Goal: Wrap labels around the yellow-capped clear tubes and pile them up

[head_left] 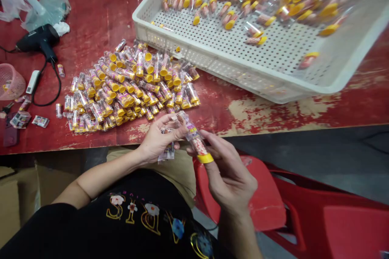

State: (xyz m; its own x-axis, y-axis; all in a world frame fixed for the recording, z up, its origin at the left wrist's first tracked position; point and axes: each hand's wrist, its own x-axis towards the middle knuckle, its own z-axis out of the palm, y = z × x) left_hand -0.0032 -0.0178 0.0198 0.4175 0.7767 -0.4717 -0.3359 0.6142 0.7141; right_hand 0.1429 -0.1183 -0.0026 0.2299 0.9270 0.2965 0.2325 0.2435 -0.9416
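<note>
Fingers of the left hand [159, 137]: thumb and forefinger closed in a pinch on the clear end of a small tube [198, 144], the other fingers curled around printed wrappers [166, 156] beneath. Fingers of the right hand [232, 180]: partly bent, grasping the same tube near its yellow cap [205, 158], the thumb against the cap end. The tube is held tilted, in front of the tray [273, 56] and lower than it, cap toward the wearer; pink and white pieces fill its capped part, and a printed band lies farther up. A red chair [264, 200] stands on the near side of the tray, beyond the table edge. Left of the tray, a heap of capped tubes [121, 93] in clear wrap lies on the red table [115, 0], reaching close to the tray's wall. The tray, white and perforated, holds many loose yellow-capped tubes [229, 20], crowded toward its far side, with pinkish contents. Well left of the tray are a pink basket [13, 83], its contents unclear, a black heat gun [38, 40] and, farther, clear plastic bags [50, 6].
</note>
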